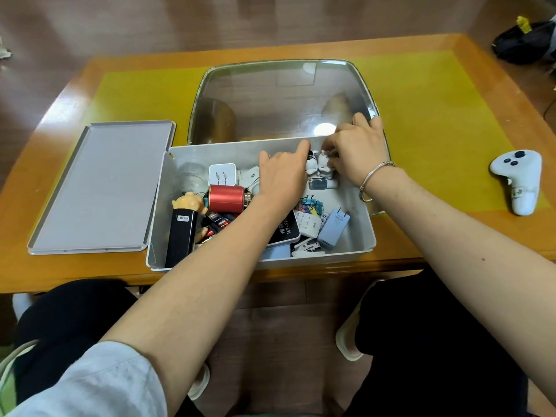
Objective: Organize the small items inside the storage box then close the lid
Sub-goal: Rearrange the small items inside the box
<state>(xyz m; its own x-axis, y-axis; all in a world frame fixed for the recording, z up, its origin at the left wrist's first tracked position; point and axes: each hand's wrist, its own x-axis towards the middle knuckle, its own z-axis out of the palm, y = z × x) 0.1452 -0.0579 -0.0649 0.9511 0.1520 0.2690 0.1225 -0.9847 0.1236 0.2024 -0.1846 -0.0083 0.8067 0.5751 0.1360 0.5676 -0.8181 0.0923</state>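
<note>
Head view looks down on both hands working at the far wall of the grey storage box (358,236). The right hand (358,149) has its fingers (331,144) curled down and pinching the small white figurines (320,164) at about 1 o'clock in the box, probably to stand them against the wall. The left hand (281,176) lies flatter, its fingers reaching together toward the same figurines, seemingly to steady them; whether it holds anything I cannot tell.

Around them the box is crowded: a red tin (226,198) and white charger (222,174) at 10 o'clock, a black power bank (180,237) at 8, a blue plug adapter (334,228) and binder clips (311,204) at 4.

The grey lid (99,188) lies off on the desk (436,115) at 9 o'clock, leaving the box open for sorting. A white controller (517,179) rests at 3 o'clock.
</note>
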